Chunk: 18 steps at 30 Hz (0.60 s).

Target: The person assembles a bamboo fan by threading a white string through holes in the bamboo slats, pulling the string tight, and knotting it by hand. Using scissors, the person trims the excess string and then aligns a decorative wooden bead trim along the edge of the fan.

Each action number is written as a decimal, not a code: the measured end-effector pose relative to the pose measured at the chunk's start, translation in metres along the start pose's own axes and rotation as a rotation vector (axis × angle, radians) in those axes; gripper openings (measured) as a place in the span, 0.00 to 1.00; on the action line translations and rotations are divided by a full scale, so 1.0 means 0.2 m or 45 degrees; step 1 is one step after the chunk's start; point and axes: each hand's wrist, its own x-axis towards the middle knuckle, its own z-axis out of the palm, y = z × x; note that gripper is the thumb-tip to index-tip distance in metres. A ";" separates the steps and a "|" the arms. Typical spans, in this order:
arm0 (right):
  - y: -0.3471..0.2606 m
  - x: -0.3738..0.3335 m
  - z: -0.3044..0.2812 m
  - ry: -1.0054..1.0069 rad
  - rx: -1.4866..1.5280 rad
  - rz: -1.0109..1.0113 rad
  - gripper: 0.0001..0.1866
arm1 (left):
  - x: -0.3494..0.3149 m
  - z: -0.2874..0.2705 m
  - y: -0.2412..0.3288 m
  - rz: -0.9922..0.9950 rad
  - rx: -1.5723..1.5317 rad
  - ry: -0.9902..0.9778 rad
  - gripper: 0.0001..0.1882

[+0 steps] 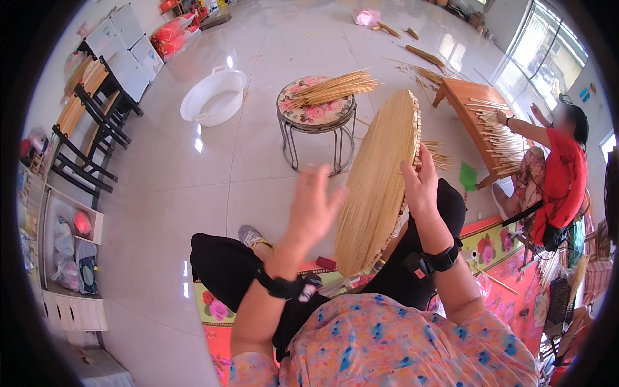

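A round, flat mat of pale straw stalks (377,187), with cut stalk ends along its rim, stands tilted nearly upright over my lap. My right hand (421,180) grips its right edge, thumb on the near face. To the left of the mat is my left hand (314,205), slightly blurred, its fingers apart and nothing in them. A small gap seems to lie between it and the mat. Beyond my hands, a bundle of thin stalks (335,89) rests on a round flowered stool (300,116). More stalks (440,157) show behind the mat's right edge.
A white plastic basin (216,97) sits on the tiled floor at left. At right, a person in red (562,171) handles stalks on a low wooden table (461,100). Dark chairs (97,122) and an open shelf (71,251) line the left side. A flowered mat (509,271) lies beneath me.
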 end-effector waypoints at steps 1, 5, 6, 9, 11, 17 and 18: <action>0.00 0.01 -0.01 -0.029 0.001 0.028 0.30 | 0.07 -0.01 -0.11 -0.128 -0.015 0.048 0.27; 0.03 0.05 -0.04 -0.060 0.074 0.007 0.31 | 0.34 -0.08 -0.48 -0.903 -0.692 0.143 0.33; 0.02 0.05 -0.06 -0.059 0.075 0.012 0.31 | 0.36 -0.05 -0.57 -0.905 -0.690 0.140 0.33; 0.00 0.06 -0.09 -0.122 0.148 0.099 0.31 | 0.41 0.16 -0.89 -1.121 -1.128 0.189 0.36; -0.05 0.07 -0.11 -0.155 0.187 0.130 0.32 | 0.43 0.29 -1.07 -1.282 -1.472 0.092 0.38; -0.11 0.09 -0.15 -0.248 0.264 0.257 0.32 | 0.57 0.76 -1.20 -1.313 -1.870 0.220 0.34; -0.12 0.10 -0.15 -0.257 0.261 0.253 0.32 | 0.61 0.79 -1.19 -1.312 -1.875 0.230 0.34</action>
